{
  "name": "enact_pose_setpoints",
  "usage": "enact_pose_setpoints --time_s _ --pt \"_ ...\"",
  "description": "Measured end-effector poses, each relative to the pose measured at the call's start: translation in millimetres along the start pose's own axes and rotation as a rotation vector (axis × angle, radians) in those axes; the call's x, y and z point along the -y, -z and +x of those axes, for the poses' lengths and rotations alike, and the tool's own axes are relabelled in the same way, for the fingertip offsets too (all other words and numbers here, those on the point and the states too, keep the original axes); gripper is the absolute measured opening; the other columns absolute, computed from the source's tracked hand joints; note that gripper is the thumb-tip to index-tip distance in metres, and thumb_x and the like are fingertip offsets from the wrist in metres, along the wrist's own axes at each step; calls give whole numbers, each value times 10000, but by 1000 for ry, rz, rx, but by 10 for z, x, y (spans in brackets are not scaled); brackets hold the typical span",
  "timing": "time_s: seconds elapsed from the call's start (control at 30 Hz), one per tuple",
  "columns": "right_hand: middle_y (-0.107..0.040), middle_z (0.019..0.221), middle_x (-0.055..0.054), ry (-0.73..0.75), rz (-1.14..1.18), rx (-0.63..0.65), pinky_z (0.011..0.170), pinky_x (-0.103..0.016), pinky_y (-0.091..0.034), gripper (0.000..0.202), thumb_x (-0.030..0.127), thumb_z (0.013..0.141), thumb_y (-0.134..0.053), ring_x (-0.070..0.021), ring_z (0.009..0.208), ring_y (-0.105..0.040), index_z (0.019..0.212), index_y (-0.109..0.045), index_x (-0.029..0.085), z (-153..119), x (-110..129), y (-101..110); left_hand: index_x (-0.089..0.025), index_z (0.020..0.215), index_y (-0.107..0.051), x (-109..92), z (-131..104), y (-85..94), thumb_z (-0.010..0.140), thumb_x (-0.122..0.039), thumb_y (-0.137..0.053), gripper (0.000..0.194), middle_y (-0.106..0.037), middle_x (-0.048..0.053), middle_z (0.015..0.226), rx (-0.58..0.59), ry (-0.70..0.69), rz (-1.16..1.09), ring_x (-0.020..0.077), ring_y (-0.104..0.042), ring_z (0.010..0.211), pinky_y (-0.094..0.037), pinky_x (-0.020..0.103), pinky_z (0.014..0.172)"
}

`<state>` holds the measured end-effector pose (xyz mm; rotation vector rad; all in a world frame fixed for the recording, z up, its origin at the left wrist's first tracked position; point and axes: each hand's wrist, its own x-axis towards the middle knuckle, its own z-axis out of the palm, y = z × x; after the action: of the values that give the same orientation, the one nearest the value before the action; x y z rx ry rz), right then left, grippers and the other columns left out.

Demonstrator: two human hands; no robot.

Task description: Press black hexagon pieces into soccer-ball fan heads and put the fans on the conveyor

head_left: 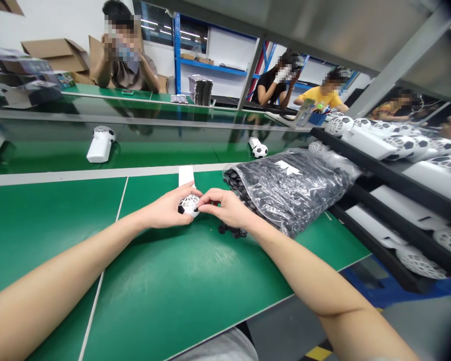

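Note:
On the green table lies a white device with a football-patterned round head (190, 204) and a flat white handle (186, 175) pointing away from me. My left hand (172, 205) is wrapped round the head from the left, thumb on the near side. At the head's right side, my right hand (225, 206) pinches a small black piece (196, 209) against it; the fingertips partly hide the piece. Just right of that hand lies a clear plastic bag (289, 185) full of black pieces. Several loose black pieces (233, 230) have spilled from its mouth.
Stacked black trays (376, 160) with white football-headed devices (372, 140) stand at the right. More such devices (99, 145) lie on the green strip (165, 145) beyond a pale ledge (60, 176). Several people sit across, near cardboard boxes (56, 54) and a blue shelf frame (177, 55).

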<state>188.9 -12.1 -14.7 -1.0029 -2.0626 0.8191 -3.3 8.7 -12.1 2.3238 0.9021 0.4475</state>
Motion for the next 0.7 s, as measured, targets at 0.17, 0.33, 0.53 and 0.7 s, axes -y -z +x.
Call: enact_pose_setpoints --time_s 0.17,0.33,0.53,0.7 --pt "-579 737 9 -110 118 -63 677 -261 -440 77 235 722 -606 -102 685 -534 727 -585 162 29 -63 -110 -235 1097 -503 -12 13 -33 703 -391 -565 429 -423 77 1328 -57 71 -20 252 -209 1319 -235 420 1037" --pt "-554 665 32 -203 248 -33 615 -241 -418 161 279 686 -632 -87 611 -499 689 -526 158 54 -95 -117 -229 1056 -513 -16 29 -80 707 -346 -548 370 -432 85 1315 -109 100 -20 274 -256 1299 -250 438 1020" --pt "-534 630 47 -311 347 -39 592 -225 -386 203 297 659 -653 -76 570 -476 661 -505 158 51 -89 -138 -215 969 -533 -41 51 -102 679 -285 -544 298 -470 68 1259 -142 130 -103 284 -338 1245 -290 426 994" --pt "-488 576 62 -324 338 -102 541 -209 -341 228 310 635 -670 -65 525 -427 634 -503 154 46 -122 -184 -207 926 -514 -74 59 -102 658 -279 -557 280 -533 57 1150 -168 141 -205 275 -383 1203 -343 414 953"
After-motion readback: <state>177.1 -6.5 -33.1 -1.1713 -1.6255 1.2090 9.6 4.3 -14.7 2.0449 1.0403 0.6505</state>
